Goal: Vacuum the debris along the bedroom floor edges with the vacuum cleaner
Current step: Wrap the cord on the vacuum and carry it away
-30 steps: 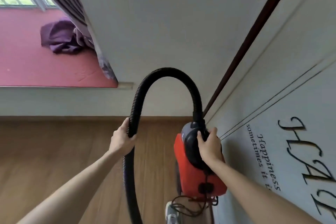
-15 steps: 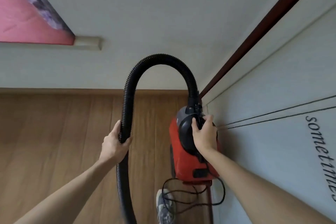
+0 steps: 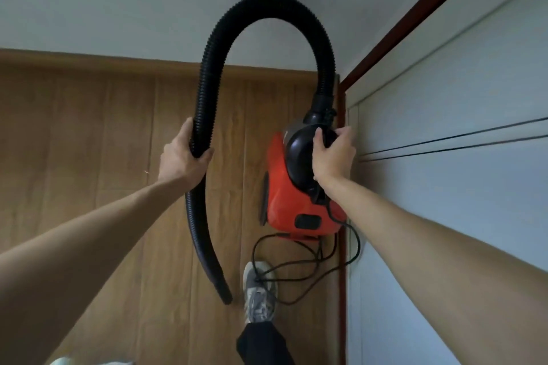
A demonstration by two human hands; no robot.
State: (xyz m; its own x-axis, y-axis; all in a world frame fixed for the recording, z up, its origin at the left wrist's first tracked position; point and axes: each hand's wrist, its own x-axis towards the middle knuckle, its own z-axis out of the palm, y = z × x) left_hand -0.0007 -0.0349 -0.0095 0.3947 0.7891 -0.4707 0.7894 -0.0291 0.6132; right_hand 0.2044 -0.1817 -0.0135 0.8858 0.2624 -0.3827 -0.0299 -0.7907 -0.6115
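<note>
Two-handed carry: left hand [image 3: 182, 158] fingers curl round hose [image 3: 207, 83], right hand [image 3: 333, 157] grips vacuum cleaner [image 3: 281, 204]; next, nozzle [image 3: 226, 296] down to skirting [image 3: 89, 58].

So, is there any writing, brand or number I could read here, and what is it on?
No readable text here.
The red vacuum cleaner shows no legible brand or label.
The black hose is unmarked.
The pale panel on the right bears only two thin black lines, no letters.
The shoe shows nothing readable.
</note>
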